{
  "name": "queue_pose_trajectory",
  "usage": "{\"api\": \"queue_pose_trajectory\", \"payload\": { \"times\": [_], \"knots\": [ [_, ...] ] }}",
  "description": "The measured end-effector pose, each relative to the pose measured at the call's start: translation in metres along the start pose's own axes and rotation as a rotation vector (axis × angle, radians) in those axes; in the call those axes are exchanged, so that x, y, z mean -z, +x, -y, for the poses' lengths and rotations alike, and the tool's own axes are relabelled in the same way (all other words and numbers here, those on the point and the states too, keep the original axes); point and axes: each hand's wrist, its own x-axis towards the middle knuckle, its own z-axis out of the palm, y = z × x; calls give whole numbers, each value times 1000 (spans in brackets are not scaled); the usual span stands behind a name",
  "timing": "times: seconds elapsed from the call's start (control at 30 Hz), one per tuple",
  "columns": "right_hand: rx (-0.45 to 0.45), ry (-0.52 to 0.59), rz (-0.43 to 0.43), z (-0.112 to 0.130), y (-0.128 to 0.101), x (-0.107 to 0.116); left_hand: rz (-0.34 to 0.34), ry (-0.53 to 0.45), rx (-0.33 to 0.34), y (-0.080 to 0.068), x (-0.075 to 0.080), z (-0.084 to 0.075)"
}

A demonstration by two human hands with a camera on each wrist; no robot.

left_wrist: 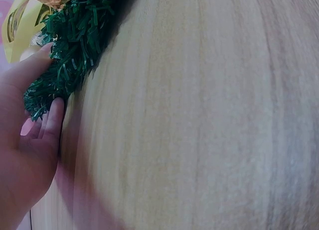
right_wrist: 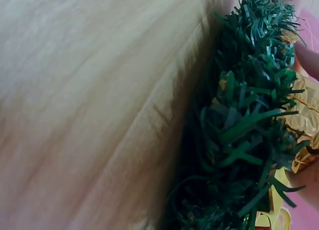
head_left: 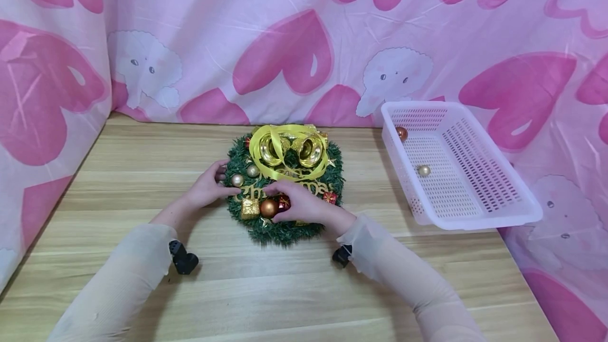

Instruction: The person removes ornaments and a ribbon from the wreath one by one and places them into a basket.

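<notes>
A green Christmas wreath lies on the table, trimmed with gold bells, yellow ribbon, gold lettering and small wrapped gift boxes. My left hand grips its left edge. In the left wrist view, the thumb lies over the green tinsel and the other fingers are at its underside. Over the wreath's lower middle, my right hand holds a copper bauble between thumb and fingers. A red gift box shows inside that grasp, and a gold gift box sits left of the bauble.
To the right stands a white plastic basket with a copper bauble and a small gold bauble inside. Pink heart-patterned cloth hangs behind and beside the wooden table.
</notes>
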Motion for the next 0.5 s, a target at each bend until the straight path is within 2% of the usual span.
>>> {"api": "queue_pose_trajectory", "payload": {
  "times": [0.27,0.5],
  "knots": [
    [43,-118,4,3,2,-2,-3,-6,-12,0,0,0],
    [28,-112,-16,5,2,-2,0,1,-8,1,0,1]
  ]
}}
